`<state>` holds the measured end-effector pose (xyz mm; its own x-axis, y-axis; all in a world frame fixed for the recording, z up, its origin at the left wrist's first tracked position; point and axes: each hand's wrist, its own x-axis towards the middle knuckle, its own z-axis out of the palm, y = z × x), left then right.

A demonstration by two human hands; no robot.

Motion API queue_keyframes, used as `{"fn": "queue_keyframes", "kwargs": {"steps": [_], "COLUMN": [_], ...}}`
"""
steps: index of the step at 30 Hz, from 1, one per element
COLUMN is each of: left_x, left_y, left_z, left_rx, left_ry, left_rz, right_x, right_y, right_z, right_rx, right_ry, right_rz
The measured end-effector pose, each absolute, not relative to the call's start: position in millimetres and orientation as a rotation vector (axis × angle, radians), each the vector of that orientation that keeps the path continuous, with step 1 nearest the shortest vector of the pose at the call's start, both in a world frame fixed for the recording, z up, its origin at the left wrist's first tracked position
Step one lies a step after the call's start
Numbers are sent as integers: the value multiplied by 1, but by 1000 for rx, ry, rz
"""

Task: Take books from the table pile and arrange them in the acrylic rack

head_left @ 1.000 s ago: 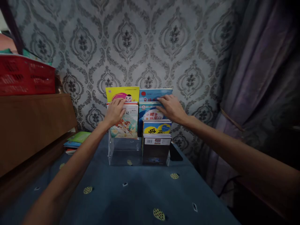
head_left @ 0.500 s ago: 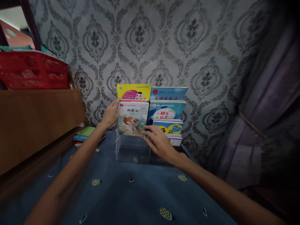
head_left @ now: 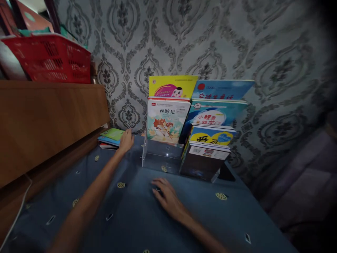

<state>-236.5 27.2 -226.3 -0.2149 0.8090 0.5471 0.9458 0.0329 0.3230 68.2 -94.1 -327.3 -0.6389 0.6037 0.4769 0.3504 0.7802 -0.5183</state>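
Observation:
My left hand (head_left: 126, 140) is at the right edge of a small pile of thin books (head_left: 112, 136), its fingers stretched forward and holding nothing that I can see. Whether it touches the pile is unclear. My right hand (head_left: 167, 197) hovers over or rests on the blue cloth (head_left: 137, 207), fingers apart and slightly bent, with nothing in them. Behind it stands a clear acrylic book rack (head_left: 160, 149). A white picture book (head_left: 167, 121) leans in its left column before a yellow book (head_left: 172, 86). Blue books (head_left: 221, 89) and a dark-covered book (head_left: 204, 161) fill the right column.
On the left, a wooden cabinet (head_left: 52, 130) carries a red plastic basket (head_left: 50, 58). Patterned wallpaper (head_left: 147, 42) rises behind the rack. A curtain (head_left: 302, 189) hangs at the right, and a white cable (head_left: 22, 203) runs down at the lower left.
Both hands have come off the white picture book, which now stands in the rack. My left hand moved left to the book pile; my right hand drew back and down. The view shifted.

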Motion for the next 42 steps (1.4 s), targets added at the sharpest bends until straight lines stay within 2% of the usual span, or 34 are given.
{"fn": "queue_keyframes", "kwargs": {"steps": [4,13,29,42], "left_x": [-275,-317,-316,-309], "left_y": [12,21,-42,-55], "left_z": [-263,-262,-256,-258], "left_rx": [-1633,-1733,-1766,-1794], "left_ry": [-2349,-2450,-2165,-2132], "left_rz": [-712,-296,57,102], "right_x": [67,68,63,63], "right_y": [-102,-104,-106,-110], "right_z": [-357,-359,-348,-332], "right_rx": [-724,-619,-621,-627], "right_ry": [-2305,-2289,-2304,-2337], "right_rz": [541,354,370,386]}}
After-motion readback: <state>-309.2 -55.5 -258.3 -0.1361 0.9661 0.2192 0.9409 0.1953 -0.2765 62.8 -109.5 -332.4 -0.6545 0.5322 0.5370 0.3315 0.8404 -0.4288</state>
